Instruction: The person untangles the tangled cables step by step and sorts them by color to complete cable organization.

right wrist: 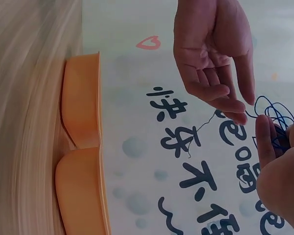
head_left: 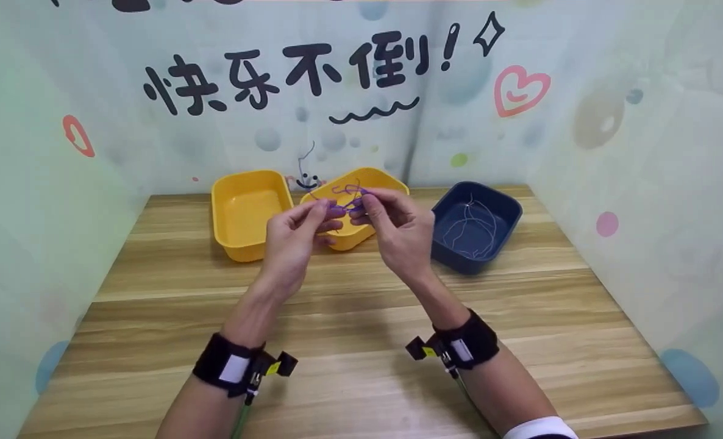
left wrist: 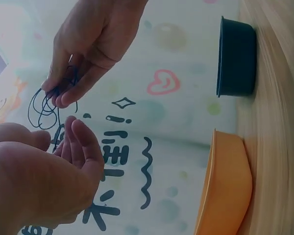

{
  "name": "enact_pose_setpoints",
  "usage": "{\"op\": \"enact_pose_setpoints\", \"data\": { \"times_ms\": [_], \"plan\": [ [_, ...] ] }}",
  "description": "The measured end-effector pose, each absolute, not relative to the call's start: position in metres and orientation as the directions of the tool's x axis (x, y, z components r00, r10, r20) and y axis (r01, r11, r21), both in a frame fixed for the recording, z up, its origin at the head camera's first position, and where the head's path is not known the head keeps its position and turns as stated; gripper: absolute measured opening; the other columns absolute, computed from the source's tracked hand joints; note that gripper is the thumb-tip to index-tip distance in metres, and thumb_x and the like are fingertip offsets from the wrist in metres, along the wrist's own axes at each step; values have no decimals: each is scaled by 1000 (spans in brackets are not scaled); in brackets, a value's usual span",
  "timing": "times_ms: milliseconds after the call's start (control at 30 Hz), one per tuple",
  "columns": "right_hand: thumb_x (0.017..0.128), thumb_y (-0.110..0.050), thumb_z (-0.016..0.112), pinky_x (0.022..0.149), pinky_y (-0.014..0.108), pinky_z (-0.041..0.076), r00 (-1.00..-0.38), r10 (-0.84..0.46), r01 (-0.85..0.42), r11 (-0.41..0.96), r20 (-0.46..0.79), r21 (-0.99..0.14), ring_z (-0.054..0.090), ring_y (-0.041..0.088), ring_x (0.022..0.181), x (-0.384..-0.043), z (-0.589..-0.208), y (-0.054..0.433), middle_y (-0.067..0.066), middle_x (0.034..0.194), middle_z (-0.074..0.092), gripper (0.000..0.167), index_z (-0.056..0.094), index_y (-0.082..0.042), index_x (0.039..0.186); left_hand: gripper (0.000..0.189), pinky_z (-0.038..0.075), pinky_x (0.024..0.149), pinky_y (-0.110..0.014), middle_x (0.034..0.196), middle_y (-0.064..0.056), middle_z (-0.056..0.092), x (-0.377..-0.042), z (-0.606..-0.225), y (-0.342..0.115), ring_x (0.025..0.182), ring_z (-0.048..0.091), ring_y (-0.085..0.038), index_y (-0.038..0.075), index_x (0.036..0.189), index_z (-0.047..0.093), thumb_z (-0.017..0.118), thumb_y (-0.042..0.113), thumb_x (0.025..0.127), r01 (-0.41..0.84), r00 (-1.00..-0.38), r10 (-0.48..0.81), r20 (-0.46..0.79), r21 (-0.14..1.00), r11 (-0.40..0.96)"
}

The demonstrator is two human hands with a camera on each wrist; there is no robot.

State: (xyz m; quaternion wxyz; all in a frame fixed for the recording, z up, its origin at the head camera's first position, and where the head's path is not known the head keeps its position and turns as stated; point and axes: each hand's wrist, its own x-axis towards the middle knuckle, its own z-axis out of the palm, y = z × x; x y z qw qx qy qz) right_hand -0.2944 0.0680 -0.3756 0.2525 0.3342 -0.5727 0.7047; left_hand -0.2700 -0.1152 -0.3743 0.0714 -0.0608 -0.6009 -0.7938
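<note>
A tangled purple-blue string (head_left: 354,189) is held between both hands above the middle of the table. My right hand (head_left: 405,238) pinches its looped bundle, and in the right wrist view several loops (right wrist: 279,117) stick out past the fingertips. Just to the left, my left hand (head_left: 289,244) pinches a strand leading out of that bundle between thumb and fingers. A thin loose end trails beyond the left fingers in the right wrist view. Part of the bundle is hidden inside the right fingers.
Behind the hands stand a yellow bin (head_left: 249,251) at left and another yellow bin (head_left: 342,242), partly covered by the hands. A navy bin (head_left: 459,262) at right contains loose pale string. Printed cloth walls enclose the wooden table (head_left: 349,378) at the back and sides.
</note>
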Motion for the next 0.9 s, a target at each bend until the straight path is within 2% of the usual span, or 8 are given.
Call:
{"op": "enact_pose_setpoints", "data": {
  "times_ms": [133, 333, 433, 600, 767, 900],
  "plan": [
    [107, 11, 67, 73, 37, 72, -674, -68, -708, -226, 735, -669, 82, 15, 81, -293, -378, 66, 35, 106, 80, 16, 72, 21, 118, 27, 67, 76, -27, 110, -3, 83, -272, -376, -118, 93, 78, -13, 1, 131, 77, 63, 19, 117, 150, -988, -87, 126, 910, -386],
    [107, 5, 69, 67, 34, 71, -727, -39, -659, -240, 685, -713, 79, 17, 75, -292, -377, 67, 10, 96, 83, 15, 74, 17, 116, 23, 69, 72, -29, 106, -8, 85, -274, -376, -126, 89, 81, -14, -1, 122, 80, 67, 16, 115, 242, -966, -168, 196, 913, -327],
    [107, 3, 70, 65, 35, 70, -736, -2, -653, -259, 676, -712, 78, 18, 73, -296, -374, 71, 8, 91, 82, 12, 77, 13, 113, 23, 71, 72, -32, 104, -8, 86, -277, -376, -138, 87, 82, -15, -2, 121, 81, 70, 16, 114, 293, -947, -199, 251, 931, -218],
    [107, 4, 70, 65, 37, 70, -739, 62, -659, -272, 670, -702, 78, 18, 73, -305, -367, 83, 12, 90, 81, 10, 79, 8, 110, 26, 73, 84, -37, 109, -11, 85, -280, -372, -179, 94, 82, -18, 1, 125, 81, 71, 22, 113, 266, -942, -205, 267, 963, 31],
    [108, 3, 70, 65, 36, 70, -746, 114, -660, -260, 657, -705, 78, 18, 74, -313, -362, 98, 9, 89, 81, 10, 80, 6, 110, 34, 70, 83, -26, 117, -12, 82, -284, -368, -224, 95, 80, -12, 4, 132, 79, 68, 32, 115, 155, -958, -190, 215, 945, 286],
    [108, 0, 72, 66, 35, 70, -755, 126, -652, -245, 643, -718, 78, 20, 73, -317, -358, 109, 10, 88, 81, 10, 80, 5, 110, 40, 68, 81, -21, 118, -10, 80, -294, -372, -253, 93, 77, -7, 3, 134, 78, 63, 36, 117, 67, -972, -177, 154, 906, 417]
  ]
}}
